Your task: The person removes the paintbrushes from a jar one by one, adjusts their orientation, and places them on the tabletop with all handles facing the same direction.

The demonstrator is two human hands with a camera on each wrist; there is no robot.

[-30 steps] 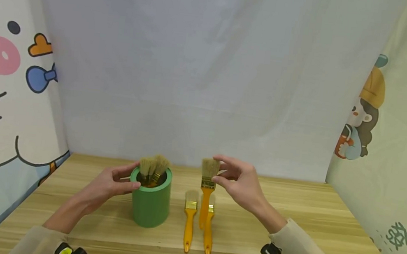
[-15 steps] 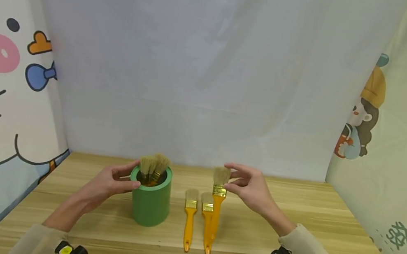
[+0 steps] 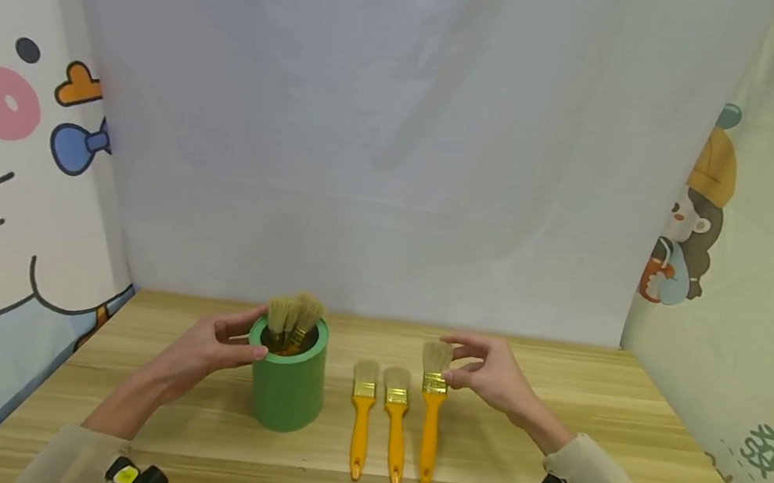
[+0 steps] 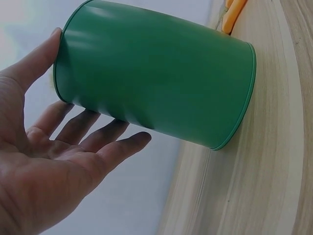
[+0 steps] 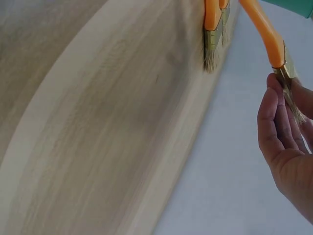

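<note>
My left hand (image 3: pixel 219 342) holds a green cylindrical container (image 3: pixel 288 388), thumb at the near rim and fingers along its left side. The left wrist view shows the thumb on the container's edge (image 4: pixel 146 68). Several paintbrushes (image 3: pixel 292 317) stand bristles up inside it, their handles mostly hidden. My right hand (image 3: pixel 492 374) pinches a paintbrush (image 3: pixel 433 412) by its metal band and bristles. That brush has an orange handle pointing toward me, and the right wrist view shows it raised off the table. Left of it, two similar paintbrushes (image 3: pixel 395 415) (image 3: pixel 360 420) lie side by side.
The wooden table (image 3: pixel 511 475) meets a plain pale cloth (image 3: pixel 396 156) at its back edge. Printed cloths with cartoon figures hang on the left (image 3: pixel 26 235) and right (image 3: pixel 741 310).
My right hand has moved right and lower with its paintbrush, from above the other brushes to the right of them. My left hand and the container stay in place.
</note>
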